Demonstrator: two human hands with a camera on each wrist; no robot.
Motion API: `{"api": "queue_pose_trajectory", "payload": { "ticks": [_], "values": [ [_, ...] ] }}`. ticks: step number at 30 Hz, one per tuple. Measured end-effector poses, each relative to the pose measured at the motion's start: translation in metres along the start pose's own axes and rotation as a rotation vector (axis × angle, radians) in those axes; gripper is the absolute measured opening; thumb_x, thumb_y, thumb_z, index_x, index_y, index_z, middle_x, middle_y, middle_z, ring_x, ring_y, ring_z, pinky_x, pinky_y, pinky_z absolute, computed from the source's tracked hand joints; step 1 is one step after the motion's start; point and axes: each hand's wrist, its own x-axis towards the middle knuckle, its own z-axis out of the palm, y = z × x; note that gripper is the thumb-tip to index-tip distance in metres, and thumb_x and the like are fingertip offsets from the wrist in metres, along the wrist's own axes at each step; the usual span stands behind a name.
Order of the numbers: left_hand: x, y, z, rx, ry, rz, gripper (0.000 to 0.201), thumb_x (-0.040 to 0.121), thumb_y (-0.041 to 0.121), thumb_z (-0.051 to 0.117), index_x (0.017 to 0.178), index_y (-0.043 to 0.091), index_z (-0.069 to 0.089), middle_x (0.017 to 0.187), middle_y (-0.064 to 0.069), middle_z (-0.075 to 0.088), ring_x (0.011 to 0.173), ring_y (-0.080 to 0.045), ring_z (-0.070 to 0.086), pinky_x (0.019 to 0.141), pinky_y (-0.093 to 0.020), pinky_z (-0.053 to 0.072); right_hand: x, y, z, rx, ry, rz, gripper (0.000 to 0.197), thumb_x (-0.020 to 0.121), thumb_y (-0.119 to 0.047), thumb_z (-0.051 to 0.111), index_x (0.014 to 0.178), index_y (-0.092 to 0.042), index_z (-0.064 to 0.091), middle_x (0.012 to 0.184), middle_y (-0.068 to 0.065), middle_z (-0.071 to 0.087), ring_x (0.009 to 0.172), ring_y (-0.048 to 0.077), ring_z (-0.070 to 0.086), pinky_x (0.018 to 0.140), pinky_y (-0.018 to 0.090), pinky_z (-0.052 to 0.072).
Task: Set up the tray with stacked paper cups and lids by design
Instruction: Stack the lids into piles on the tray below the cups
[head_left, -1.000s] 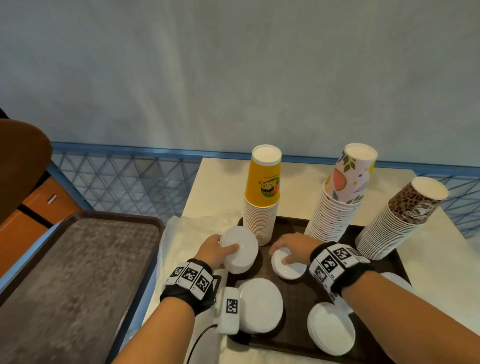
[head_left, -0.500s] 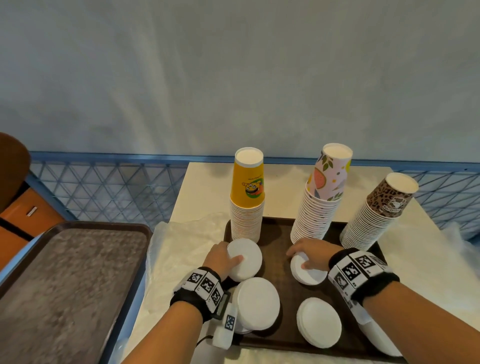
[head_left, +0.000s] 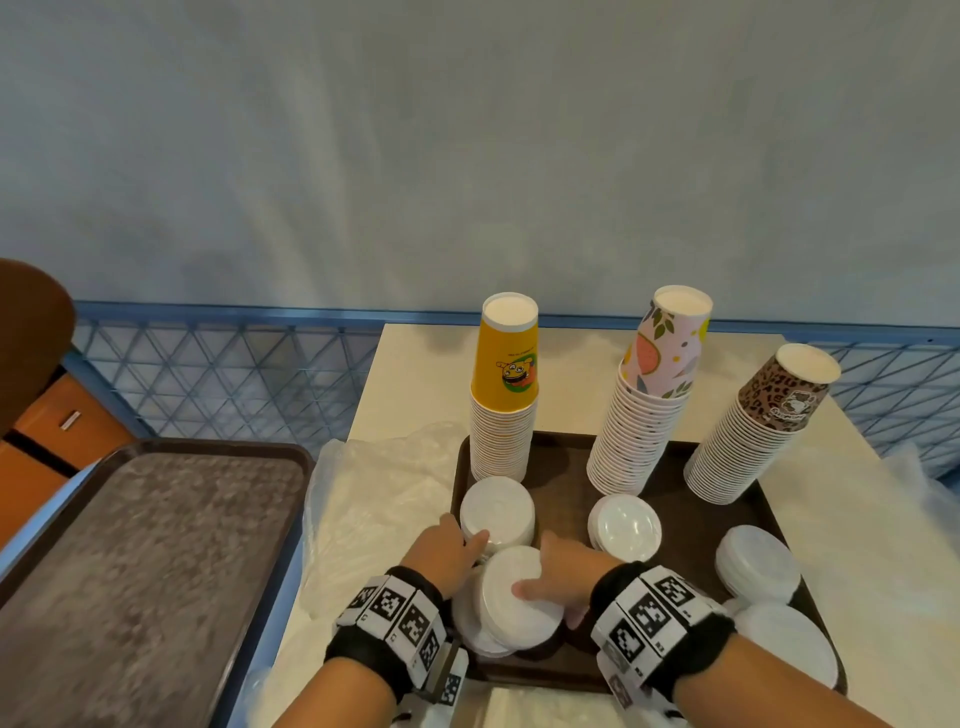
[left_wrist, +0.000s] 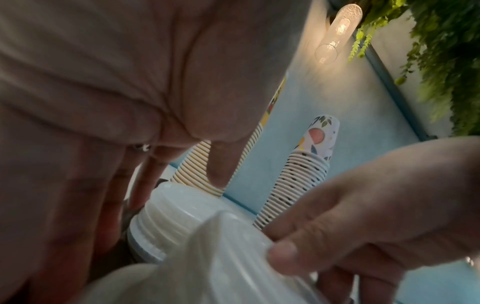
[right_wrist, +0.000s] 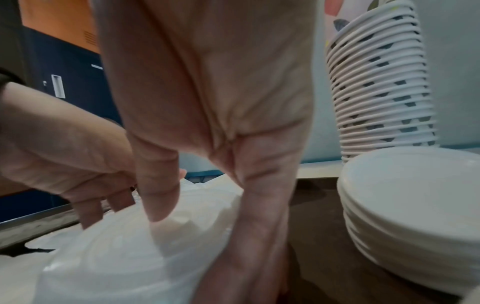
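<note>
left hand and right hand both grasp the tilted lid stack at the tray's near-left corner, right thumb on top. risk: tilted loose lids slide apart, or bump the lid pile just behind.

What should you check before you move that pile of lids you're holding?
1. Both hands on the near lid stack: the left hand and right hand grip its sides. Ok.
2. Near lid stack straight: it tilts and its lower lids stick out. Not ok.
3. Yellow cup stack, floral cup stack and leopard cup stack standing on the tray: ok.
4. Bare tray space to set it down: there is some beside the middle lid stack. Ok.
5. Which cups these lids belong with: all the lids are plain white. Cannot tell.
</note>
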Motion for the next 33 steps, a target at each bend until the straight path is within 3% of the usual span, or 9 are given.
{"api": "queue_pose_trajectory", "payload": {
  "ticks": [4, 8, 14, 18, 21, 23, 26, 29, 33],
  "values": [
    [-0.012, 0.001, 0.002, -0.047, -0.104, 0.001, 0.052, 0.097, 0.047, 0.031, 0.123, 0.004, 0.045, 0.124, -0.014, 0.058, 0.114, -0.027, 0.056, 0.091, -0.03, 0.043, -0.003, -0.01, 0.006, 0.06, 0.01, -0.043, 0.05, 0.092, -0.037, 0.052, 0.129, -0.005, 0.043, 0.123, 0.014, 0.062, 0.103, 0.026, 0.065, 0.085, 0.032, 0.054],
    [-0.011, -0.005, 0.003, -0.083, -0.084, 0.019, 0.046, 0.096, 0.043, 0.038, 0.121, 0.005, 0.047, 0.122, -0.012, 0.06, 0.112, -0.025, 0.056, 0.083, -0.024, 0.036, -0.004, -0.016, 0.01, 0.002, 0.041, -0.047, 0.047, 0.093, -0.033, 0.051, 0.13, -0.004, 0.044, 0.125, 0.014, 0.06, 0.112, 0.027, 0.061, 0.09, 0.031, 0.05],
    [-0.013, -0.013, 0.011, -0.06, -0.062, 0.061, 0.037, 0.094, 0.035, 0.047, 0.123, 0.01, 0.05, 0.122, -0.008, 0.061, 0.112, -0.021, 0.057, 0.094, -0.028, 0.043, -0.003, -0.009, 0.011, 0.052, 0.054, -0.066, 0.05, 0.092, -0.033, 0.053, 0.132, -0.006, 0.041, 0.127, 0.014, 0.058, 0.112, 0.026, 0.061, 0.097, 0.035, 0.05],
    [-0.026, 0.004, 0.001, -0.05, 0.152, 0.137, 0.041, 0.094, 0.033, 0.048, 0.13, 0.013, 0.042, 0.127, -0.005, 0.053, 0.114, -0.019, 0.055, 0.093, -0.024, 0.042, -0.011, -0.007, -0.003, 0.046, 0.111, -0.128, 0.053, 0.092, -0.035, 0.053, 0.136, -0.011, 0.036, 0.126, 0.011, 0.058, 0.108, 0.024, 0.062, 0.091, 0.032, 0.05],
    [-0.042, 0.032, -0.013, -0.224, 0.245, 0.305, 0.044, 0.095, 0.033, 0.047, 0.135, 0.018, 0.039, 0.129, -0.002, 0.054, 0.112, -0.015, 0.056, 0.089, -0.019, 0.041, -0.02, 0.013, -0.031, 0.123, 0.274, -0.182, 0.037, 0.093, -0.03, 0.051, 0.126, -0.015, 0.047, 0.117, 0.005, 0.061, 0.099, 0.02, 0.061, 0.089, 0.03, 0.049],
    [-0.049, 0.058, -0.013, -0.333, 0.152, 0.366, 0.047, 0.096, 0.031, 0.047, 0.14, 0.019, 0.034, 0.134, -0.002, 0.052, 0.118, -0.015, 0.054, 0.095, -0.022, 0.042, -0.024, 0.039, -0.048, 0.184, 0.436, -0.15, 0.03, 0.092, -0.026, 0.054, 0.12, -0.014, 0.052, 0.108, 0.002, 0.056, 0.1, 0.018, 0.056, 0.083, 0.027, 0.042],
    [-0.042, 0.097, 0.006, -0.287, -0.022, 0.348, 0.054, 0.096, 0.03, 0.045, 0.145, 0.018, 0.026, 0.144, -0.006, 0.045, 0.13, -0.02, 0.047, 0.106, -0.032, 0.039, -0.012, 0.08, -0.058, 0.228, 0.566, -0.04, 0.037, 0.091, -0.023, 0.056, 0.125, -0.012, 0.047, 0.124, 0.01, 0.05, 0.113, 0.023, 0.054, 0.093, 0.031, 0.043],
    [-0.021, 0.121, 0.03, -0.2, -0.08, 0.282, 0.049, 0.098, 0.026, 0.042, 0.143, 0.013, 0.03, 0.144, -0.011, 0.044, 0.131, -0.024, 0.045, 0.107, -0.034, 0.036, 0.004, 0.106, -0.054, 0.236, 0.433, 0.052, 0.047, 0.095, -0.029, 0.049, 0.138, -0.014, 0.036, 0.138, 0.013, 0.046, 0.122, 0.026, 0.05, 0.1, 0.036, 0.044],
    [0.008, 0.131, 0.054, -0.078, -0.091, 0.167, 0.044, 0.1, 0.023, 0.034, 0.141, 0.006, 0.032, 0.143, -0.015, 0.044, 0.132, -0.027, 0.042, 0.109, -0.033, 0.032, 0.009, 0.117, -0.047, 0.355, 0.306, -0.019, 0.043, 0.1, -0.029, 0.033, 0.143, -0.021, 0.032, 0.143, 0.011, 0.043, 0.124, 0.03, 0.047, 0.085, 0.038, 0.053]
  ]
}}
